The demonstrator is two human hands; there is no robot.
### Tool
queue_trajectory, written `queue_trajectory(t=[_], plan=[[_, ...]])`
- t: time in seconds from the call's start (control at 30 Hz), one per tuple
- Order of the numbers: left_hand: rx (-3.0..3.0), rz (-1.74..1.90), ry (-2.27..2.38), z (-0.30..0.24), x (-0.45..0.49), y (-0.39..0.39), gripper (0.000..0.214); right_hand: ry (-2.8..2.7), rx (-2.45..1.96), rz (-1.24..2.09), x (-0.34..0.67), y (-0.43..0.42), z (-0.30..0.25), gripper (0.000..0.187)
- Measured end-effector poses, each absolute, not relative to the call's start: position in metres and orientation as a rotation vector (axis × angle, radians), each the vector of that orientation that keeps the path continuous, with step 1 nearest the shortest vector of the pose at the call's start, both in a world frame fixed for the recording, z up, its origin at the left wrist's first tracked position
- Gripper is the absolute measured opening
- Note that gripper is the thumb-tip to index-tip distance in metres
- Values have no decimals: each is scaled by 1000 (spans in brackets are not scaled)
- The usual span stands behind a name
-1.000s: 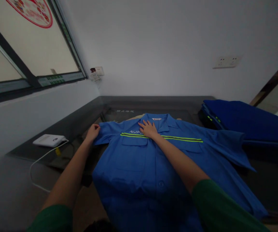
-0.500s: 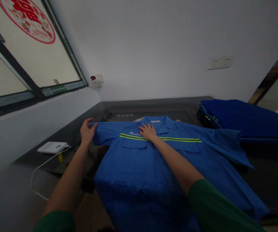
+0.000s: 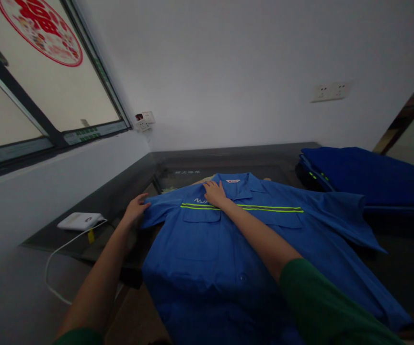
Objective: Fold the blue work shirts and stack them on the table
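A blue short-sleeved work shirt [image 3: 200, 244] with yellow-green stripes lies spread front up, its collar toward the wall and its lower part toward me. At the hem of the sleeve on the left, my left hand [image 3: 135, 211] has thumb and fingers closed about the cloth edge. My right hand [image 3: 214, 192] rests flat on the chest beside the collar, fingers stretched out, and covers part of the white lettering. The sleeve on the right lies loose.
A dark table [image 3: 120, 184] stands against the wall. Folded dark blue cloth [image 3: 368, 175] is stacked at right. A white power bank [image 3: 79, 221] with a white cable lies at left. Wall sockets [image 3: 331, 92] and a window [image 3: 49, 81] are above.
My left hand has moved down and slightly right, and the sleeve now slants downward with it. My right hand has shifted slightly up toward the collar, still flat on the shirt.
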State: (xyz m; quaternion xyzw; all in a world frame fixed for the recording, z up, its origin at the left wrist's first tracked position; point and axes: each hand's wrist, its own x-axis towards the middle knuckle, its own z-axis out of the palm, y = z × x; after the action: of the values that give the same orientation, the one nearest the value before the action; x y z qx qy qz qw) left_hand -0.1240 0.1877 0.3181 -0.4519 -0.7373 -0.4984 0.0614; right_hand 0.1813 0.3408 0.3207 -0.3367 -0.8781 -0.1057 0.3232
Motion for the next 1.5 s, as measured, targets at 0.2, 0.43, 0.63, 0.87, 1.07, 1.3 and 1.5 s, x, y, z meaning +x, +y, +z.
queue_trajectory(t=[0.2, 0.43, 0.63, 0.87, 1.07, 1.3, 1.5], plan=[[-1432, -1393, -2084, 314, -124, 200, 54, -2262, -998, -220, 159, 350, 323, 40], [-1287, -1153, -2170, 320, -117, 184, 58, -2181, -960, -307, 148, 357, 322, 45], [-1299, -1023, -2408, 308, -111, 152, 67, -2271, -977, -273, 138, 354, 324, 45], [-1674, -1119, -2238, 282, -99, 143, 83, -2361, -934, -267, 128, 350, 320, 48], [-1685, -767, -1967, 266, -79, 161, 57, -2402, -927, -260, 130, 349, 314, 51], [-1751, -542, -2004, 247, -80, 161, 54, -2419, -961, -196, 129, 352, 315, 53], [-1701, -499, -2051, 250, -75, 155, 55, -2359, -965, -160, 123, 355, 325, 57]])
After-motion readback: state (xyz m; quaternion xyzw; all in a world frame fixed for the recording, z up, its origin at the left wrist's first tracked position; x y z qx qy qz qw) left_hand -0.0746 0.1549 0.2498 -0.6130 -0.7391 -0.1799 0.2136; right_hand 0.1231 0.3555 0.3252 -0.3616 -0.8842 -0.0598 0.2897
